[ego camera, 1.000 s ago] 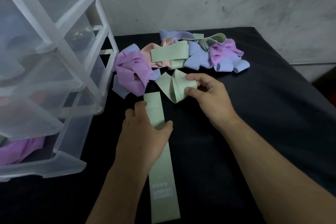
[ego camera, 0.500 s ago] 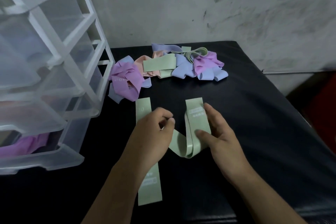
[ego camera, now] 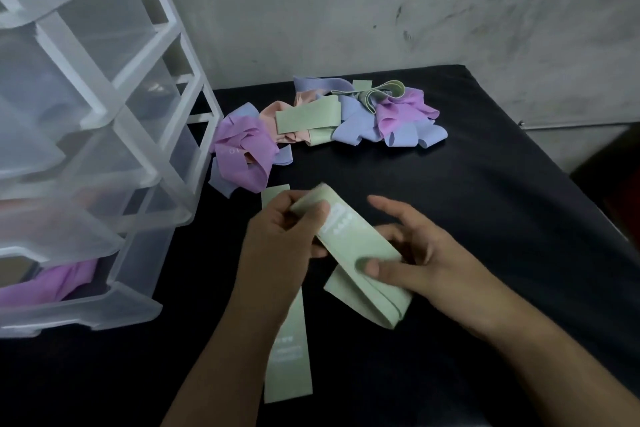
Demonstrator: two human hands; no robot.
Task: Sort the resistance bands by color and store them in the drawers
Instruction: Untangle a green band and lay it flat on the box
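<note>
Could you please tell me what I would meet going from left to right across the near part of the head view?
plastic drawer unit → left hand → folded green band held between both hands → right hand

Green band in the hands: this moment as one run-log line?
left hand grips folded green band | right hand pinches it | second green band flat on table | mixed pile unsorted

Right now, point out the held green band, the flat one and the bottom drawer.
Held green band (ego camera: 356, 243): head view, printed face.
Flat green band (ego camera: 288, 369): head view, lower end.
Bottom drawer (ego camera: 79, 315): head view, front wall.
</note>
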